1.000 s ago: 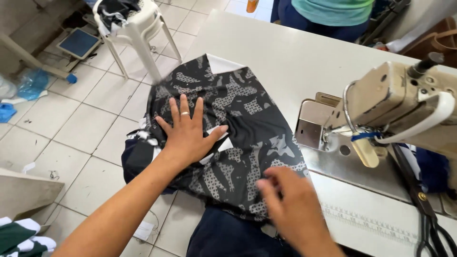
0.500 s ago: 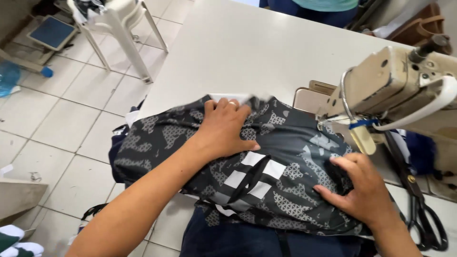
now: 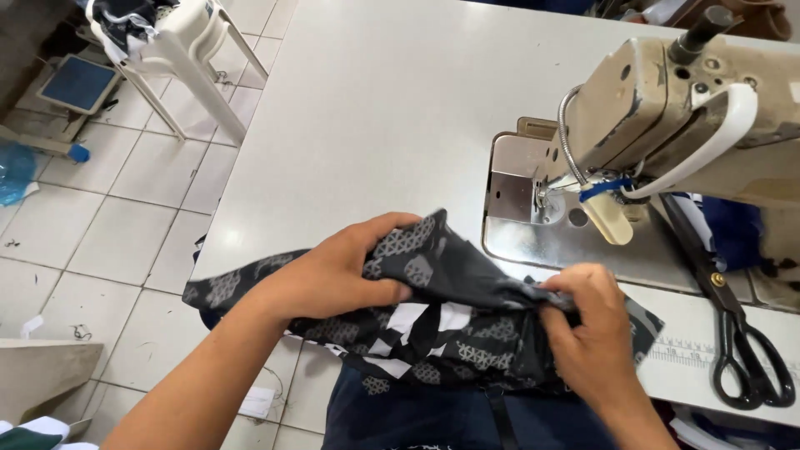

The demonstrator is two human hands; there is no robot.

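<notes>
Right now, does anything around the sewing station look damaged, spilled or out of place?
Nothing spilled. The sewing machine has chipped, worn paint on its head. The patterned fabric is bunched between the left hand and right hand, with part hanging off the table edge.

Black garment with grey geometric print, cream sewing machine, black scissors

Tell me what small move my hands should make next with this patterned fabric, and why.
Probably slide the patterned fabric forward toward the needle area of the sewing machine. Left hand and right hand both grip the bunched cloth, which lies short of the metal plate.
</notes>
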